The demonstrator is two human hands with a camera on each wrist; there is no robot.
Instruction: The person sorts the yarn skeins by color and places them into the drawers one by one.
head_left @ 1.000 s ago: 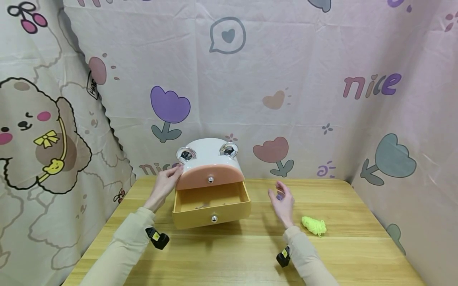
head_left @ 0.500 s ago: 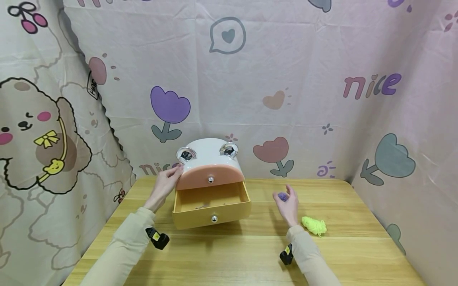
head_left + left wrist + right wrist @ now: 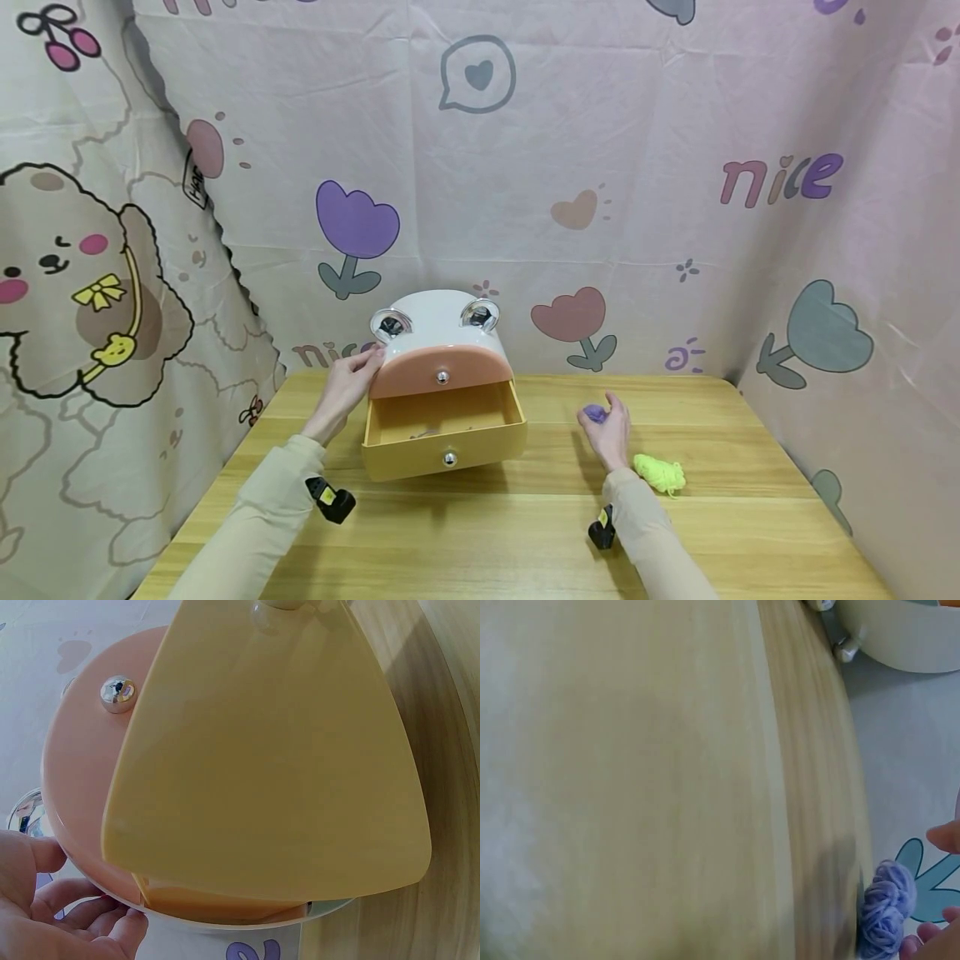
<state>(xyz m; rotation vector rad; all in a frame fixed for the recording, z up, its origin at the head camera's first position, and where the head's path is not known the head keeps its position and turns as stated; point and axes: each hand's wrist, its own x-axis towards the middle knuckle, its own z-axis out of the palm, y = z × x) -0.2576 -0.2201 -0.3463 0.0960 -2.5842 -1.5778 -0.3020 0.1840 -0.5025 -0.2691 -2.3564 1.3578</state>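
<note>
A frog-like desktop drawer box [image 3: 431, 321], white with a pink upper drawer front, stands on the table. My left hand [image 3: 347, 387] grips its left side; in the left wrist view the fingertips [image 3: 124, 926] meet the rim. Its yellow lower drawer [image 3: 442, 454] is pulled out and has something small inside. To the right of the box, my right hand [image 3: 611, 433] holds a small skein of purple yarn [image 3: 596, 412] between thumb and fingers. In the right wrist view the purple yarn shows against the fingers, with the thumb standing off from it.
A neon-yellow skein of yarn [image 3: 660, 473] lies just right of my right wrist. The wooden table [image 3: 465, 550] ends at a printed curtain [image 3: 637, 108] behind and at both sides. Black cameras are strapped to both wrists.
My right hand has moved a little to the right with the purple yarn, which shows more fully between the fingers. The left hand and the drawer box have stayed put.
</note>
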